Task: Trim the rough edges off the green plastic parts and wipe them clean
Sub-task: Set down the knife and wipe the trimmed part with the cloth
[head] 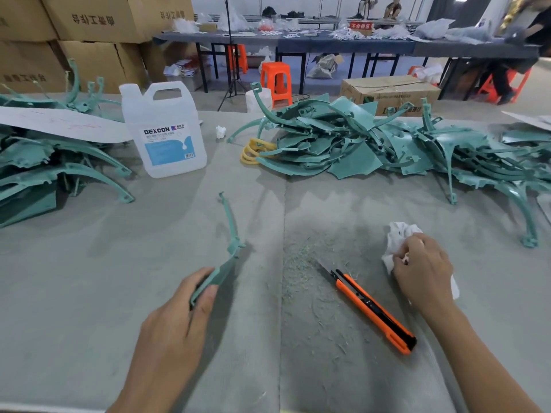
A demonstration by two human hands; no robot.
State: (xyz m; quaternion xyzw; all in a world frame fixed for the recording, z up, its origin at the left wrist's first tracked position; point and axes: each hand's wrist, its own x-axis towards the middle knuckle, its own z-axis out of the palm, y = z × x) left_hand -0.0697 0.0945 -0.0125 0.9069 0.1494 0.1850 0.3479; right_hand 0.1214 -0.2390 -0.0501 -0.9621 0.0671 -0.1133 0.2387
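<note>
Green curved plastic part [231, 242] at 7 o'clock, gripped at its near end by the curled left hand [176, 311], tip pointing away, likely to keep the long edge free for wiping. White cloth [399, 234] at 4 o'clock, bunched under the curled fingers of the right hand [423, 272]. Orange utility knife [372, 308] flat at 5 o'clock, blade out, in no hand, beside green shavings [301, 263]. Cutting probably done here. More green parts heaped at 1 o'clock [357, 144] and 10 o'clock [44, 162].

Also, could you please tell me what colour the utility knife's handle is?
The utility knife is orange and black; head view.
</note>
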